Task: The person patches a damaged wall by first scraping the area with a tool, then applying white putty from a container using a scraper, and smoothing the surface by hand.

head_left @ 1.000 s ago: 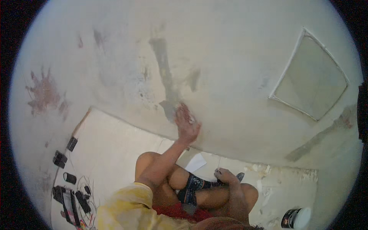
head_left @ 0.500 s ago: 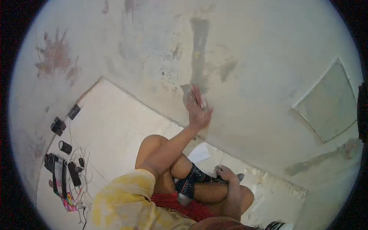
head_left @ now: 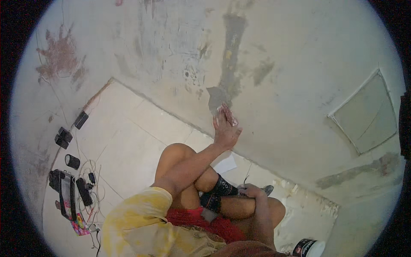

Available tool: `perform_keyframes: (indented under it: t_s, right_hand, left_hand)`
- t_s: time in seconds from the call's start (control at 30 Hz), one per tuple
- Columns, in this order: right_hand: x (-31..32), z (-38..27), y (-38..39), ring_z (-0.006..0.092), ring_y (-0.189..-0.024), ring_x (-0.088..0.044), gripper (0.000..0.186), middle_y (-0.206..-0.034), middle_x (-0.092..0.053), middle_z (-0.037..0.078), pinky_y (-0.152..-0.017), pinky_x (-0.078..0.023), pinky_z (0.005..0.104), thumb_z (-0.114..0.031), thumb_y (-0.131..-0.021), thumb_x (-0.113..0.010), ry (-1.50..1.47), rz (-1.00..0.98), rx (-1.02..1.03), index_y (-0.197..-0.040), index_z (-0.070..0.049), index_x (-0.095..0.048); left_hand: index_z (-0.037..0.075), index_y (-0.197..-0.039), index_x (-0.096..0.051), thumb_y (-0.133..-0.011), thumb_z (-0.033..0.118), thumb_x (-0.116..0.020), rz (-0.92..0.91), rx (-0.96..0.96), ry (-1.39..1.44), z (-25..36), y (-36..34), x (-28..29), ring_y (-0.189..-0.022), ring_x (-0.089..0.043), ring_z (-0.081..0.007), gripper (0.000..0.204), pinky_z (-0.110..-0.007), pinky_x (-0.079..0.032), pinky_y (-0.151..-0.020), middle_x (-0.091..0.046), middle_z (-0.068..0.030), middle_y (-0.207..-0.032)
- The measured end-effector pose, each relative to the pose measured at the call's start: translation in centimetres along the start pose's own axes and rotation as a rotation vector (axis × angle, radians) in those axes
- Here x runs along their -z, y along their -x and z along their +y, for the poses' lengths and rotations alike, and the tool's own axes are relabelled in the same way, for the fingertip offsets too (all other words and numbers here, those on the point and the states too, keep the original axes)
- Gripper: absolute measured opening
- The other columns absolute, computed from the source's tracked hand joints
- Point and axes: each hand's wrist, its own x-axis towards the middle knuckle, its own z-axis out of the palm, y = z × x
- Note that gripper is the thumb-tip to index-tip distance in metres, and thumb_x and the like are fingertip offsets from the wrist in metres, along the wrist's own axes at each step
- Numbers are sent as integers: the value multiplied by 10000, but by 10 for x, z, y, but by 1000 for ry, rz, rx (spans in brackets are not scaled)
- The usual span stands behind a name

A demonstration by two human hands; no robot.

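Floor gear: on your L, blk cables' strip (head_left: 84, 192) & blk cylinder (head_left: 72, 161) lie on the pale floor (head_left: 128, 132).
L hand: yours (head_left: 227, 134), fingers closed over a reddish pad.
Reddish pad (head_left: 230, 114): under your L fingers, against the wall (head_left: 295, 85), nr bottom of a grey patch (head_left: 217, 97).
White sheet (head_left: 227, 162): on floor, btwn your hands.
R hand: yours (head_left: 252, 190), beside dark shoe (head_left: 268, 189); can't tell if gripping.
Tub (head_left: 304, 247): blk-and-white, lower R.

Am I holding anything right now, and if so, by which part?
Your left hand holds a reddish, white-smeared piece at the wall, fingers along its left side. Whether your right hand holds anything can't be told.
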Motion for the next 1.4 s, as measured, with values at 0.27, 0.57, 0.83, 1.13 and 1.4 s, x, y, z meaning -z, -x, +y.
perform_keyframes:
  t_s: [0.27, 0.57, 0.83, 1.13, 1.4]
  right_hand:
    - [-12, -5, -5, 255, -896, -654, 333, -954, -704, 144, -857, -498, 363, -326, -925, -587, -88, 89, 4, -1009, -22, -691]
    - [-32, 30, -12, 309, -931, -666, 365, -979, -706, 174, -865, -502, 390, -384, -920, -576, -49, 248, -163, -1016, -55, -701]
    - [-16, -43, -2, 344, -1041, -624, 426, -1081, -678, 183, -909, -477, 441, -457, -904, -532, 155, 390, -144, -1003, -88, -721]
    - [-7, -11, 25, 363, -1006, -629, 385, -1016, -678, 212, -903, -478, 440, -408, -913, -531, 50, 401, -154, -981, -74, -710]
    - [-4, 12, 8, 356, -1026, -625, 365, -1063, -677, 180, -918, -475, 424, -382, -910, -533, 45, 164, -201, -970, -63, -700]
  left_hand:
    - [-91, -1492, -79, -965, 493, -422, 149, 92, 141, -13, 1, -7, -1449, -2, -464, 859, -593, 26, -1145, -43, -320, -1552]
    - [-86, -1491, -42, -885, 373, -576, 36, 205, 140, -5, 9, 1, -1444, -52, -465, 929, -541, -33, -1156, -101, -328, -1537]
    - [-102, -1481, -94, -956, 438, -450, 125, 103, -193, -61, 0, -18, -1443, -12, -475, 834, -582, 7, -1151, -39, -348, -1536]
    - [-104, -1472, -133, -971, 419, -450, 15, 283, 265, -23, -4, -23, -1438, 9, -495, 790, -585, 1, -1148, -29, -374, -1526]
    - [-162, -1454, -38, -970, 465, -415, 30, 254, 241, 9, 9, -54, -1436, 35, -496, 877, -584, 39, -1150, 28, -385, -1523]
